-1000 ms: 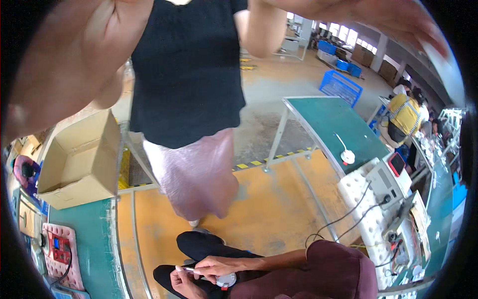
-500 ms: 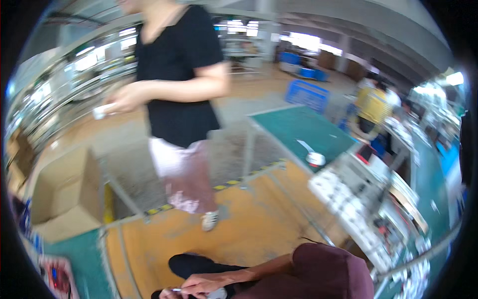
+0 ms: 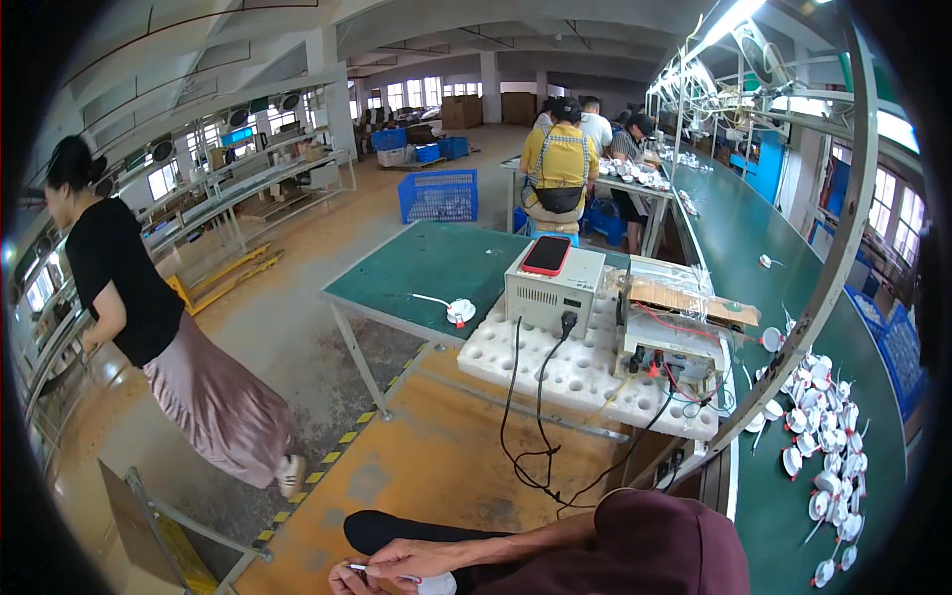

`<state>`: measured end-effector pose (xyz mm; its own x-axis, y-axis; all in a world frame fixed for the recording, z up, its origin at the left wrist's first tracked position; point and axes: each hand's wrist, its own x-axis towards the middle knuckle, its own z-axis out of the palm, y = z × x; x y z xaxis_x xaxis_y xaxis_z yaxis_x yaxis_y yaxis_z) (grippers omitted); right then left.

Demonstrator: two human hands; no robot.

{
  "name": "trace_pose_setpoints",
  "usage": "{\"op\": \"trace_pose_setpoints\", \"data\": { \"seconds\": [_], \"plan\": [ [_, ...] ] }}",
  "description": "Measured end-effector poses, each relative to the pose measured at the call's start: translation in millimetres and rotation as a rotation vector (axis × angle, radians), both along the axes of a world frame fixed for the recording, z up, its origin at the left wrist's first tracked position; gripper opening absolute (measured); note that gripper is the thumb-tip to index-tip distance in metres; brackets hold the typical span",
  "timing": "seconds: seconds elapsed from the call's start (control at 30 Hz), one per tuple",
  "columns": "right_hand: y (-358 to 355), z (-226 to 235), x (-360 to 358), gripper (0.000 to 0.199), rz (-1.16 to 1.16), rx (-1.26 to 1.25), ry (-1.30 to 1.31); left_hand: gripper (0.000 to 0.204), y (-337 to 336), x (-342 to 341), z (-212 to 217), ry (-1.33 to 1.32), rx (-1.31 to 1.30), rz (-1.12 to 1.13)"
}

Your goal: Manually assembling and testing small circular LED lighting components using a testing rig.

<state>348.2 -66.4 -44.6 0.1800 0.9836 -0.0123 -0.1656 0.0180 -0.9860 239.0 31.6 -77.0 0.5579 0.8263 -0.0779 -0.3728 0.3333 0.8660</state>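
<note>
With left hand [image 3: 349, 580] and right hand [image 3: 405, 559] close together, pinching slim white piece [image 3: 357, 566] left of round white lamp [image 3: 437, 585], lying roughly sideways between both, with right hand nearer the lamp.

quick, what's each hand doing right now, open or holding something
Left hand: closed, holding a thin white piece.
Right hand: fingers curled at the same piece; whether they pinch it cannot be told.

Heaped white round parts [image 3: 828, 436] on green bench [image 3: 734, 228]
</note>
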Motion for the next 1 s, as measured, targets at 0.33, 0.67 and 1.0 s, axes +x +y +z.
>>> {"op": "trace_pose_setpoints", "data": {
  "seconds": [0.33, 0.67, 1.0],
  "plan": [
    [-7, -10, 7, 0.041, 0.066, -0.075, -0.278, 0.039, 9, -30, 37, 0.737, 0.964, 0.145],
    [8, -30, 5, 0.037, 0.186, 0.002, -0.284, 0.02, 4, -44, 39, 0.808, 1.45, 0.149],
    [52, -30, -23, 0.033, 0.593, -0.233, -0.05, 0.017, -13, -94, 28, 0.976, 0.974, 0.471]
  ]
}}
